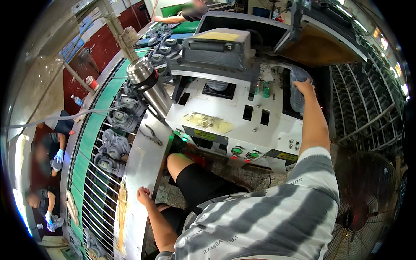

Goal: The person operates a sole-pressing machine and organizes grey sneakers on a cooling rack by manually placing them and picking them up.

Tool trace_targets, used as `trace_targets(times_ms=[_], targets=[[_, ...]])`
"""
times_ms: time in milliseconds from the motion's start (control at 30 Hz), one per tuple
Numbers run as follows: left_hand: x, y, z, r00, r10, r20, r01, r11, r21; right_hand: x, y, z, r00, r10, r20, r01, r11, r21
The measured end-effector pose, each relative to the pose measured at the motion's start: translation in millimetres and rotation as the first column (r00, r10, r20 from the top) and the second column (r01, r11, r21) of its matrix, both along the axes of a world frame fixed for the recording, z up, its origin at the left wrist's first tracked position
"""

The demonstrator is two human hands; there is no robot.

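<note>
My right hand [304, 88] reaches into the right bay of a white-and-grey press machine [216, 113]. Its fingers are closed round a grey shoe [296, 100] with a ribbed sole, lying lengthwise in the dark recess. Above that bay the lid [323, 37] is raised, showing a brown pad underneath. The left station has its lid [216, 52] lowered, with part of another grey item [216, 85] visible beneath it. My left hand [144, 195] is by the metal bench [136, 173], fingers curled in, with nothing seen in them.
Pliers [151, 135] and a steel flask [149, 89] stand along the bench. Grey shoes [113, 145] sit on a rack beside a green conveyor [82, 167]. A large fan [357, 212] is at right, below metal racks [368, 99]. Other people work at left and far back.
</note>
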State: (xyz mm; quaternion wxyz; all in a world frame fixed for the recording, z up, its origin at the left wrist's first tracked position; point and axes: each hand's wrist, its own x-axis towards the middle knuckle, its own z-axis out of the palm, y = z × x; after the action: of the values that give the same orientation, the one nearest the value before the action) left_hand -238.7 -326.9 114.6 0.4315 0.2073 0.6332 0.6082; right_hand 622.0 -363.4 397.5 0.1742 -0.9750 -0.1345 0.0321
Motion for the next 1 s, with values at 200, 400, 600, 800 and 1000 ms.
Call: trace_targets(times_ms=[200,400,600,800,1000], targets=[[-52.6,-78.7,-21.0,0.985,0.172,0.001,-0.171,0.981,-0.09,-42.4,-10.8,10.1,0.975,-0.169,0.142,0.15,0.98,0.133],[-41.8,-70.0,-44.2,0.989,0.086,-0.121,-0.091,0.995,-0.038,-126.5,-63.0,2.8,0.88,-0.281,0.383,0.039,0.846,0.533],[45.2,-70.0,4.2,0.922,-0.38,0.079,0.383,0.923,-0.025,-150.4,-128.9,-45.8,0.851,-0.338,0.402,-0.21,0.483,0.85],[127.9,-99.9,73.3,0.558,-0.826,0.081,0.804,0.562,0.195,-236.5,-111.9,-59.1,0.741,0.666,-0.092,0.262,-0.16,0.952],[140.3,-96.6,198.2,0.492,-0.792,-0.361,0.823,0.289,0.489,-452.8,-30.9,-41.2,-0.08,0.996,-0.04,0.364,0.067,0.929]])
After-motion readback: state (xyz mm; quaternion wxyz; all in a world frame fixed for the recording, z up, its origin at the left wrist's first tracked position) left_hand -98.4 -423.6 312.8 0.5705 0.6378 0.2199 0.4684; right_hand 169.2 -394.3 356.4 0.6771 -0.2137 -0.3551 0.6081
